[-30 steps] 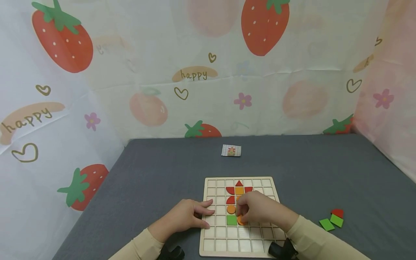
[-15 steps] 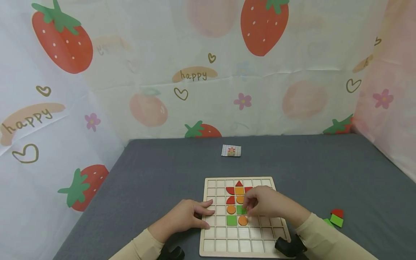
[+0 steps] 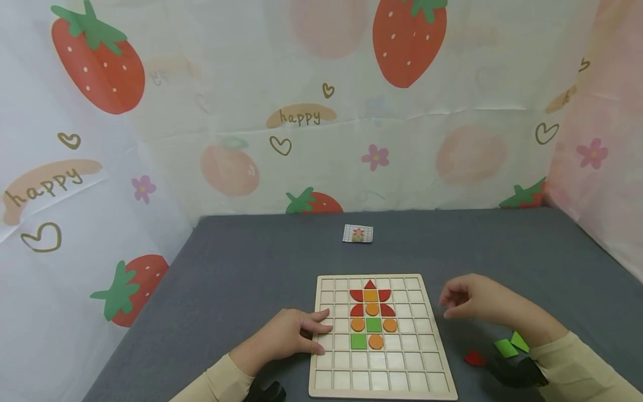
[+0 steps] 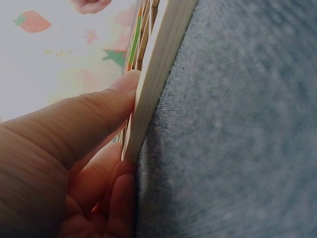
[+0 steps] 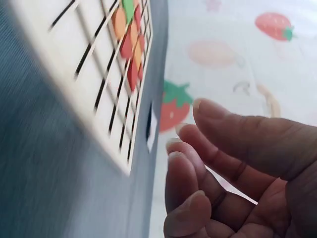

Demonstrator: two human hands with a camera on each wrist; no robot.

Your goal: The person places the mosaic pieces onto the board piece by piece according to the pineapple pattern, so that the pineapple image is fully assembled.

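Observation:
A pale wooden grid board (image 3: 346, 379) lies on the table, bearing red, orange and green flat pieces. Among them are a green square tile (image 3: 358, 341), orange discs (image 3: 375, 341) and a red triangle (image 3: 370, 285) at the top. My left hand (image 3: 291, 333) rests on the board's left edge; in the left wrist view the thumb (image 4: 126, 82) touches that edge. Off the board's right side, my right hand (image 3: 474, 298) hovers with loosely curved fingers. Thumb and fingertips stand apart with nothing between them in the right wrist view.
Two loose green tiles (image 3: 505, 348) and a red piece (image 3: 474, 358) lie right of the board, close to the black wrist camera (image 3: 517, 373). A small pattern card (image 3: 358, 233) lies behind the board. A strawberry-print curtain (image 3: 281, 61) encloses the grey table (image 3: 251, 257).
My right hand has left the board and moved right, uncovering an orange disc and red pieces. The loose red piece has shifted left and nearer. My left hand stays put.

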